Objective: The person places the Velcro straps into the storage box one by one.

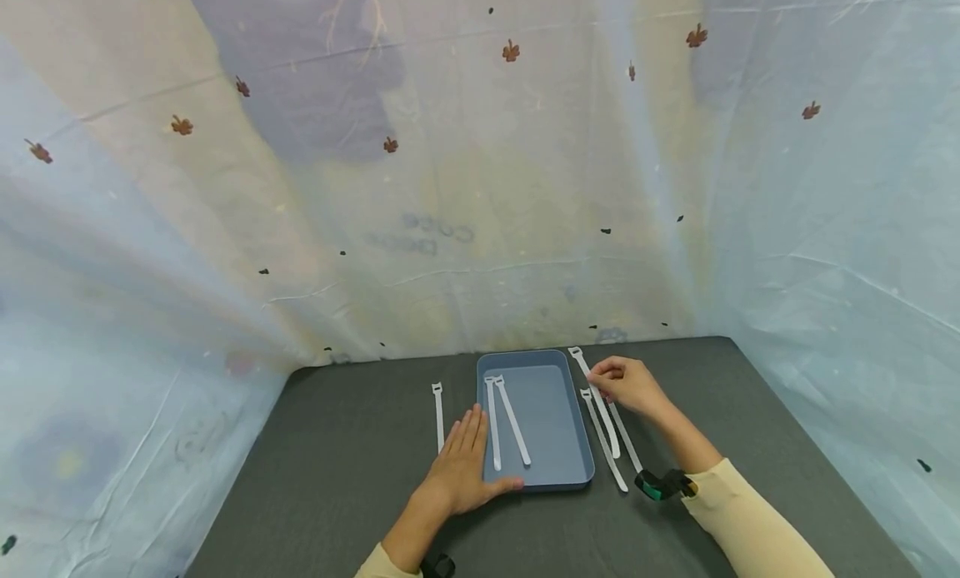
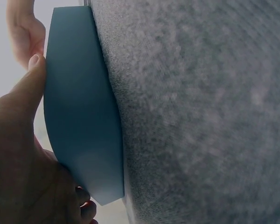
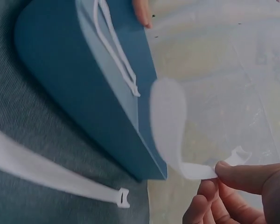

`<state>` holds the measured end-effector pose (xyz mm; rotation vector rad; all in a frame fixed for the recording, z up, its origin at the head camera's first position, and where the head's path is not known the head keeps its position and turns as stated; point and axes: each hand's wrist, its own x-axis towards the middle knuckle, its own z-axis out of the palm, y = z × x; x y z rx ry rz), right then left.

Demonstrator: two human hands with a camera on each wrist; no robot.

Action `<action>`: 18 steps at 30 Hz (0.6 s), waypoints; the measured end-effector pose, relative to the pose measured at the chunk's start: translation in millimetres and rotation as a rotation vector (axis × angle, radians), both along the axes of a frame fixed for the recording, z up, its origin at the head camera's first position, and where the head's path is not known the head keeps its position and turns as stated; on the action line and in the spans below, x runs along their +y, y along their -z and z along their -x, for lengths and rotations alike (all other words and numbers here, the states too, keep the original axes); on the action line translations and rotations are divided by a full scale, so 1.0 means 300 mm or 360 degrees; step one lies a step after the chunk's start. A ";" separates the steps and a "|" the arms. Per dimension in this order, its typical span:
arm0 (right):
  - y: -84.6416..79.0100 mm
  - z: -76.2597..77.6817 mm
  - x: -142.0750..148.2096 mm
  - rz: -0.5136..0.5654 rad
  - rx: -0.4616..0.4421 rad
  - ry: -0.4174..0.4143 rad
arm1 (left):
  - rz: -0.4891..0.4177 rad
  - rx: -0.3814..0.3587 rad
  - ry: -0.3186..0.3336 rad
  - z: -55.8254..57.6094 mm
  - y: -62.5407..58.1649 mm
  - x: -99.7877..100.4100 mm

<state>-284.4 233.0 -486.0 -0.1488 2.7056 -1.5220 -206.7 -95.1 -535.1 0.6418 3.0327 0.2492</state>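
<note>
Over at the tray's (image 1: 555, 420) two o'clock, a white strap (image 1: 604, 411) in mid-air.
I see the right grip (image 1: 628, 386) pinching it; at eight, the left grip (image 1: 462, 471) rests straight-fingered against the tray's edge. Two straps (image 1: 515, 428) lie inside, loose straps (image 1: 439, 416) on the counter (image 1: 337, 495) at nine and three.

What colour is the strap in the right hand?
The strap pinched by the right hand is white, best seen in the right wrist view.
</note>
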 end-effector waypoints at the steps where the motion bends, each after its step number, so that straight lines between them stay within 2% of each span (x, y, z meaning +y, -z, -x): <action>1: -0.002 0.000 -0.004 0.0015 -0.0003 -0.0018 | 0.0000 0.0002 0.0002 0.001 0.000 0.000; 5: -0.003 0.006 -0.027 0.0078 -0.0053 -0.0027 | 0.0006 0.0004 0.0004 0.002 0.002 0.000; 18: 0.012 0.022 -0.115 0.0226 -0.0051 -0.0127 | -0.0006 0.0007 -0.0003 -0.003 -0.011 0.002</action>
